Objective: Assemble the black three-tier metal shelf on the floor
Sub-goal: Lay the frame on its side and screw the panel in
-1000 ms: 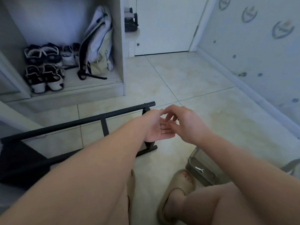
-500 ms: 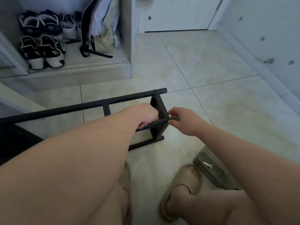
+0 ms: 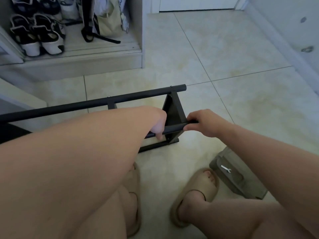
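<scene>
The black shelf frame lies on its side on the tiled floor. Both hands hold 1 black tube by its end panel: the left hand curls over it, and the right hand grips its tip.

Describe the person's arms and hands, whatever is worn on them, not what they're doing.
The left arm and right arm are bare as far as the frame shows, with no sleeve edge in view. The left hand and right hand wear no gloves; no watch, bracelet or ring shows.
</scene>
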The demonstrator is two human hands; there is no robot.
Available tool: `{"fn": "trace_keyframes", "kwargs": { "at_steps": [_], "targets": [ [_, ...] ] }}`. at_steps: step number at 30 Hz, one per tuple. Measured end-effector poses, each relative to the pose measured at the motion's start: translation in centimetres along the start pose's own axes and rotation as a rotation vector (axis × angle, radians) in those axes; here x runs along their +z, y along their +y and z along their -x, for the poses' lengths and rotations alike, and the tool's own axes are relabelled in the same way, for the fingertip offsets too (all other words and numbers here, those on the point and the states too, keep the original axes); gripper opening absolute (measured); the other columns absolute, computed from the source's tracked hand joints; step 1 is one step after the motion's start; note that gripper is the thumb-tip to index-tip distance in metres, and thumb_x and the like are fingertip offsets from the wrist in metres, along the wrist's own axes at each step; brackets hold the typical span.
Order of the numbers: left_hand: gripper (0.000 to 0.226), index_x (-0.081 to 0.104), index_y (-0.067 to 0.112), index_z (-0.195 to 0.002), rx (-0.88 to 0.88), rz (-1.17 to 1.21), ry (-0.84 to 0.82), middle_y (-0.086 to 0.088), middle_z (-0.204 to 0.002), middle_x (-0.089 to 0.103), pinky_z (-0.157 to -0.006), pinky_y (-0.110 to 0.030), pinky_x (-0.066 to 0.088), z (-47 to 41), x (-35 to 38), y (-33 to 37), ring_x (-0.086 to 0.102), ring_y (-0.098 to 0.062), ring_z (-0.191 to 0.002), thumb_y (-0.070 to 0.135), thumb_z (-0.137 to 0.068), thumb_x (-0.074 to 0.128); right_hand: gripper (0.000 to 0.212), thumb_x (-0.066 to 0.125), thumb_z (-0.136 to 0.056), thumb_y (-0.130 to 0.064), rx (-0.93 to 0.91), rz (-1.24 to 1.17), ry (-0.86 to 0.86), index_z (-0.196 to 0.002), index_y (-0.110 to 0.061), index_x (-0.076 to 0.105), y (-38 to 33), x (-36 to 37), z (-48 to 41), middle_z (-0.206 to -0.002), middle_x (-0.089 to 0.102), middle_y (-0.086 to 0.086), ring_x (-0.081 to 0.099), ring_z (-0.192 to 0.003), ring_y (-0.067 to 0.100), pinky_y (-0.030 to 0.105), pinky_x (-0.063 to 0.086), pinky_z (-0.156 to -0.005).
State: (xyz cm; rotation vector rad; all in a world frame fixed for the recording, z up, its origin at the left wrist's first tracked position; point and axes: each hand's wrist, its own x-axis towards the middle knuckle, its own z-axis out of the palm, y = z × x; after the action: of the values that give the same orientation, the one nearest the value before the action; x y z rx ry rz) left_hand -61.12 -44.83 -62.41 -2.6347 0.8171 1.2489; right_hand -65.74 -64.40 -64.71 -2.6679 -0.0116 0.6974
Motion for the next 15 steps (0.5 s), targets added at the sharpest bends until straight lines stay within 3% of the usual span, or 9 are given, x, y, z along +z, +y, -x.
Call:
{"fn": "trace_keyframes", "kwargs": {
  "at_steps": [8, 15],
  "targets": [
    [0.039, 0.067, 0.009, -0.121, 0.089, -0.264, -0.002, -0.003, -0.098, 0.061, -0.083, -0.035, 0.051, 1.5, 3.1, 2.7, 0.058, -0.025, -0.089, 0.036, -0.093, 0.068, 0.03, 0.077, -0.087, -0.043, 0.095, -0.063, -0.055, -0.095, -0.015, 0.068, -0.3, 2.6, 5.3, -0.089, 0.067, 0.006, 0.062, -0.085, 0.028, 0.037, 0.05, -0.074],
    [0.042, 0.064, 0.011, -0.126, 0.089, -0.348, -0.039, -0.002, -0.097, 0.061, -0.077, -0.034, 0.046, 1.9, 5.3, 4.0, 0.058, -0.025, -0.088, 0.035, -0.092, 0.069, 0.031, 0.077, -0.085, -0.047, 0.167, -0.13, 0.011, -0.084, -0.019, 0.064, -0.7, 6.1, 9.9, -0.075, 0.061, 0.001, 0.053, -0.068, 0.02, 0.033, 0.042, -0.062]
  ]
}}
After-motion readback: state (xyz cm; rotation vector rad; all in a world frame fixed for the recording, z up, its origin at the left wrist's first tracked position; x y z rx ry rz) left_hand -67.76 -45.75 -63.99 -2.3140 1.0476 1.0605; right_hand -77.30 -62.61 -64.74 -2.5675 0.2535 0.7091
